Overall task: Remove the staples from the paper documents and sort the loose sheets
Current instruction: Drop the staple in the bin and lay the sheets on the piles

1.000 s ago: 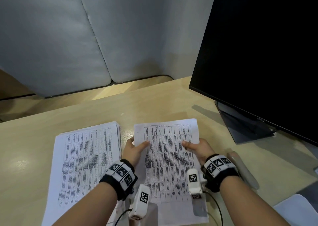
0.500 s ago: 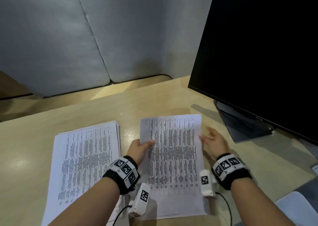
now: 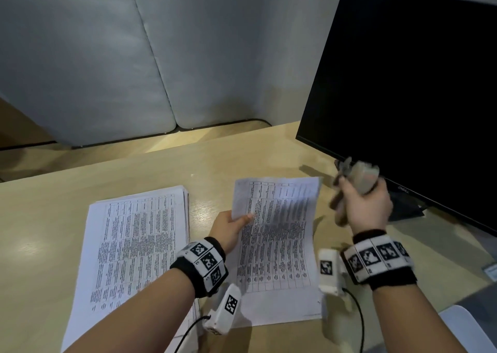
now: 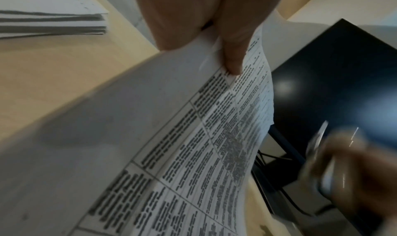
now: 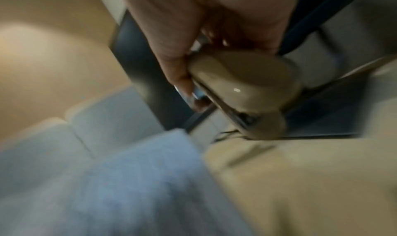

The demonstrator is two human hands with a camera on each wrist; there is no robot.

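Note:
A printed document [image 3: 279, 239] lies in the middle of the desk, its far left part lifted. My left hand [image 3: 231, 226] pinches its left edge, thumb [image 4: 233, 57] on top of the printed table in the left wrist view. My right hand [image 3: 363, 205] is raised to the right of the document and grips a beige stapler-like tool [image 3: 360, 178], blurred by motion. In the right wrist view the fingers wrap the tool's rounded beige body [image 5: 247, 90]. A thick stack of printed sheets [image 3: 129, 245] rests at the left.
A large black monitor [image 3: 408, 89] on its stand [image 3: 406, 207] fills the right side, close behind my right hand. Grey padded panels [image 3: 107, 57] back the wooden desk [image 3: 40, 218]. A white object [image 3: 468, 328] shows at the bottom right corner.
My right hand left the document's right edge, picked up the beige tool from the desk at the right and raised it. My left hand has lifted the document's left edge.

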